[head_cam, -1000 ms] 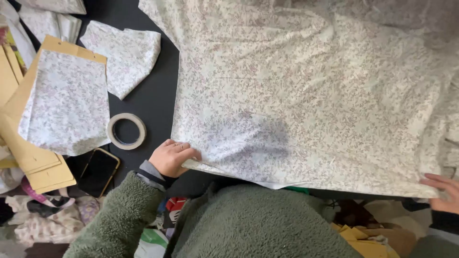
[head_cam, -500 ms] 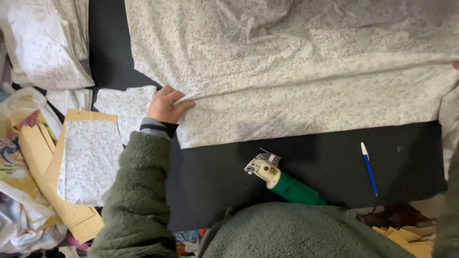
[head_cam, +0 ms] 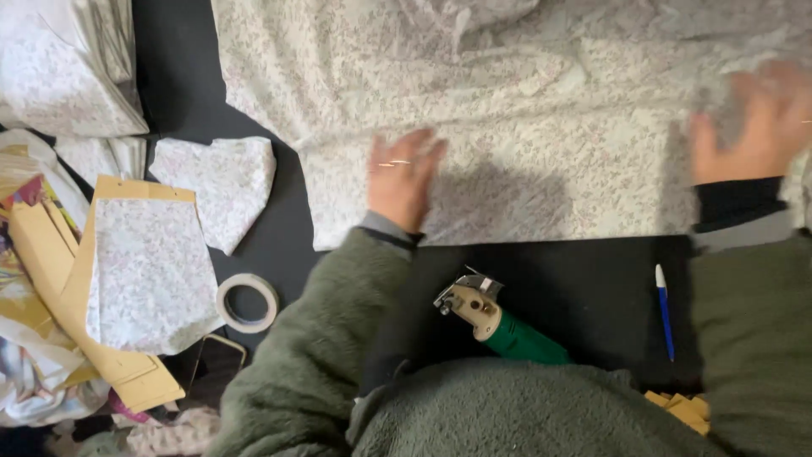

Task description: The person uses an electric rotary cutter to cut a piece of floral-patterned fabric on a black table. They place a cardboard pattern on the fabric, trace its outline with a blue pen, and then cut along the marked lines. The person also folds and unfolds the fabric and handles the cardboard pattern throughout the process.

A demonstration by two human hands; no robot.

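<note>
- The right hand (head_cam: 748,127) is smeared by motion; its fingers (head_cam: 782,85) melt into the floral cloth (head_cam: 524,127) beneath them, so how they are spread cannot be told.
- That cloth runs off the top and right edges, beyond both sets of fingers.
- The green cutting tool (head_cam: 495,317), below the left hand's fingers (head_cam: 414,152), has its rear end hidden by the fleece sleeve (only head and part of the body show).
- Far left of those fingers, the cardboard pattern (head_cam: 76,279) is mostly covered by a cut fabric piece (head_cam: 144,271).
- A dark flat object (head_cam: 216,364) below the tape roll (head_cam: 247,302) is too obscured to identify.
</note>
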